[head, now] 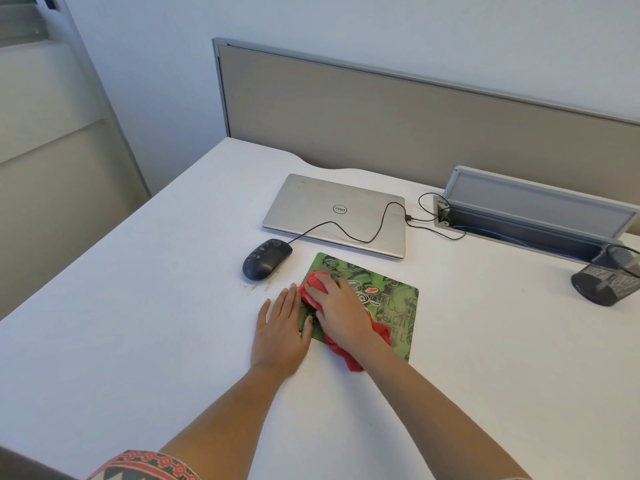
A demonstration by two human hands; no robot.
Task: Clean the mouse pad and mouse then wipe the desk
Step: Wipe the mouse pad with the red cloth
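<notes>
Right hand (337, 308) presses my bunched red cloth (346, 351) onto the mouse pad (388, 299); left hand (282, 327) lies flat, empty, pinning its edge.

The closed silver laptop (334, 214), lying toward the back edge of the worktop (138, 306), carries a round Dell logo in the middle of its lid; from this side the letters read upside down. The green mouse pad (381, 299), nearer the front edge, has pale lettering worked into its pattern along its right part, but the characters are too distorted and small to read. No numbers show anywhere.
</notes>
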